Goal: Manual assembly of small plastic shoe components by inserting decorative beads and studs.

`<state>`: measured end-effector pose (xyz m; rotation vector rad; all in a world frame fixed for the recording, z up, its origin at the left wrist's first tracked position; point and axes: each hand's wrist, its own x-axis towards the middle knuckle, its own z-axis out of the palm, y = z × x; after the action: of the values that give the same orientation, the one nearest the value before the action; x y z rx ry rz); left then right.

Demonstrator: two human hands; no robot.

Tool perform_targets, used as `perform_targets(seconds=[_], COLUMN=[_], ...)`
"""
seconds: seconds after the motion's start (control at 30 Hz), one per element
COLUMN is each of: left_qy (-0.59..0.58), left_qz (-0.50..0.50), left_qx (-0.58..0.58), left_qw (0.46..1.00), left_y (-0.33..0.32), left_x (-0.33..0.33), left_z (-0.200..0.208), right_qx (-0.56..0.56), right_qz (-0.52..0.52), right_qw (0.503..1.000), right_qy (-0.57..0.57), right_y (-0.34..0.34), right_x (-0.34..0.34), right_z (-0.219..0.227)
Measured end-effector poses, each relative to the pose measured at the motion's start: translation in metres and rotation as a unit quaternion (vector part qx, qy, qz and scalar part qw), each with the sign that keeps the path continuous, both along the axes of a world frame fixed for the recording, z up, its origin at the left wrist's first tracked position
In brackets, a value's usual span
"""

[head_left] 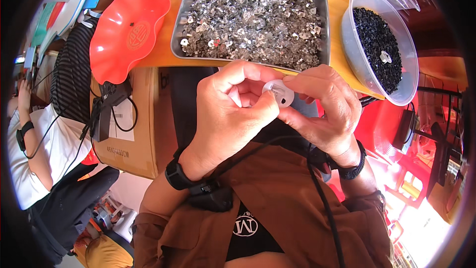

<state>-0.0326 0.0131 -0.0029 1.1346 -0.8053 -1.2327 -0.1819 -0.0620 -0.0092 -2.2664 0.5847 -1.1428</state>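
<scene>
In front of my chest, my left hand (233, 101) is closed, its thumb and fingers pinching a small round white plastic part (284, 100) with a dark square hole. My right hand (329, 104) grips the far side of the same part between thumb and fingertips. Something pale shows inside my curled left fingers, but I cannot make out what it is. Just beyond my hands lies a metal tray (175, 44) heaped with small shiny metal pieces (253, 20).
To the tray's right, a clear plastic bowl (351, 44) contains small black pieces (379, 44) and one whitish part (385, 57). A red wavy-edged dish (111, 44) is at left. Below it are a cardboard box (134, 144) and cables. Another person (34, 154) sits at far left.
</scene>
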Motion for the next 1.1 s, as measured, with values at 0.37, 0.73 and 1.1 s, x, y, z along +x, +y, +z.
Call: perform_targets(seconds=[0.37,0.73,1.1], left_qy=[0.098,0.064,0.196], left_qz=[-0.008,-0.022,-0.147], left_qx=[0.008,0.015,-0.032], left_qw=[0.995,0.998,0.969], left_y=[-0.004,0.001,-0.001], left_x=[-0.002,0.0,0.001], left_z=[0.002,-0.002,-0.023], right_qx=[-0.133,-0.023,0.1], right_qz=[-0.003,0.027,0.043], right_qw=[0.991,0.999,0.991], right_qy=[-0.024,-0.027,-0.078], right_y=[-0.004,0.0,-0.004], right_x=[0.003,-0.002,-0.024], right_z=[-0.002,0.0,0.014])
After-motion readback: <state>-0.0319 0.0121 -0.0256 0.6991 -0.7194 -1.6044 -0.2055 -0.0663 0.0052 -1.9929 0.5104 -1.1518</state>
